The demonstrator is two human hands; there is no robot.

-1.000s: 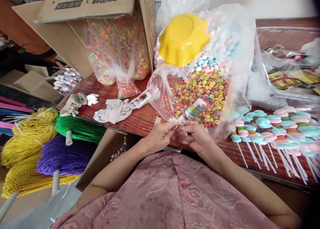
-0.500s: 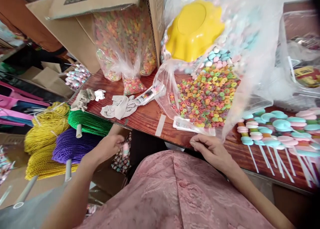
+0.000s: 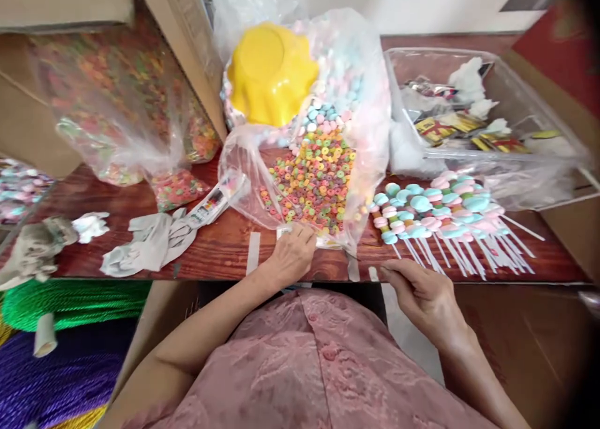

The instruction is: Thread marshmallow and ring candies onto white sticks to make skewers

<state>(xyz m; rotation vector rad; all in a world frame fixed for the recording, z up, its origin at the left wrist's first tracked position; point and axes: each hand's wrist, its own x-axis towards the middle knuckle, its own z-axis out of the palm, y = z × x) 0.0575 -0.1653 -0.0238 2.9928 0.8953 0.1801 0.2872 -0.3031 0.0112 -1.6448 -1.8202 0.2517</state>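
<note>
My left hand [image 3: 294,255] is at the table's front edge with its fingers curled down over the near rim of a clear plastic bag [image 3: 244,185], beside a white printed packet [image 3: 327,241]. Whatever its fingertips hold is hidden. Ring-shaped candies [image 3: 314,191] in several colours lie spread in the bag's mouth. My right hand [image 3: 422,294] is closed, thumb and fingers pressed together at the table edge; anything in the pinch is too small to make out. Just beyond it lies a pile of candy skewers [image 3: 434,213] on white sticks, with pastel discs and coloured pieces.
A yellow scalloped bowl [image 3: 272,72] lies upside down on pastel candies. A clear bin [image 3: 487,113] with small packets stands back right. To the left are a cardboard box [image 3: 187,54] with bagged candies, crumpled grey gloves [image 3: 150,241] and green cord [image 3: 94,304].
The view has swung right, bringing the clear bin into sight. My left hand has moved from beside the cords to the bag's near edge. My right hand has shifted right, near the skewers.
</note>
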